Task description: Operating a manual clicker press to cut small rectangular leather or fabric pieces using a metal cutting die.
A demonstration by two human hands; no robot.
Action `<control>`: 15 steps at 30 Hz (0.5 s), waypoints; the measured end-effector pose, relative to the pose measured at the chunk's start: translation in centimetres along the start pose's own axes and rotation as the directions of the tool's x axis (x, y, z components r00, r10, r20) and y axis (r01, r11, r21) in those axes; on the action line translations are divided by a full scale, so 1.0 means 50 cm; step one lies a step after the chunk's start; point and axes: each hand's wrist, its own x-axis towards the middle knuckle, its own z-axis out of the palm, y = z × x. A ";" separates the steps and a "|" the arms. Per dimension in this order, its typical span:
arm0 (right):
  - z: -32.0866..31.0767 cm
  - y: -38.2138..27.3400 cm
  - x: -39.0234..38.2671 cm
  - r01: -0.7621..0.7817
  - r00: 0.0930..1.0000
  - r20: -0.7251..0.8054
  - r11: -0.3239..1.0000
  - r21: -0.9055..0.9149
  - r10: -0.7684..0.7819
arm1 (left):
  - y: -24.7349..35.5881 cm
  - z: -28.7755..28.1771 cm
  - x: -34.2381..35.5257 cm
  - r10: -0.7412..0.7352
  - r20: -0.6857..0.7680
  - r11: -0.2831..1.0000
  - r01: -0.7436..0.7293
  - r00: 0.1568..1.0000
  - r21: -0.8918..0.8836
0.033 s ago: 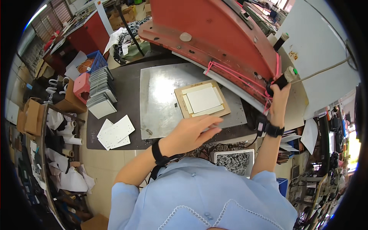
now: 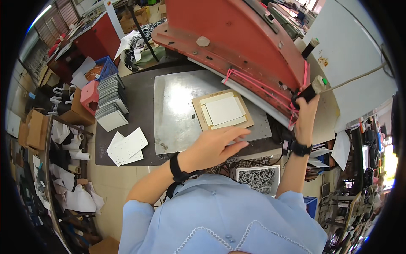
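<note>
My right hand [image 2: 305, 114] is wrapped round a black handle [image 2: 311, 92] with a green-topped button, on the red swing arm [image 2: 220, 29] of a press. My left hand [image 2: 213, 146] holds nothing; its fingers stretch out, slightly apart, just in front of a tan board [image 2: 247, 116]. On that board lies a white rectangular sheet [image 2: 224, 111] within a pale raised frame. The board rests on a shiny metal plate [image 2: 169, 127] on the dark table. Pink cord [image 2: 262, 87] is tied along the arm's lower edge, which hangs over the plate's far right part.
Left on the table stand several stacks of grey-edged pieces [image 2: 112, 103]. Nearer lie white perforated sheets [image 2: 127, 147]. A white bin [image 2: 259, 180] of scraps sits below the front edge. A second black handle [image 2: 310, 48] stands on the press arm. A shelf [image 2: 50, 169] is at far left.
The press arm and my right hand on its handle have shifted very slightly left. My left hand has moved a little to the right.
</note>
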 end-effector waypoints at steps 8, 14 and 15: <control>-0.148 -0.017 0.030 0.093 0.996 0.003 0.996 0.013 -0.093 | 0.059 0.014 0.095 0.120 0.005 0.976 -0.117 0.993 -0.181; -0.131 0.049 0.294 0.102 0.973 -0.192 0.983 -0.154 -0.131 | 0.089 0.042 0.145 0.070 -0.084 0.876 -0.101 0.994 -0.472; -0.104 0.049 0.310 0.040 0.987 -0.157 0.999 -0.005 -0.040 | 0.089 0.040 0.145 0.058 -0.047 0.821 -0.074 0.997 -0.566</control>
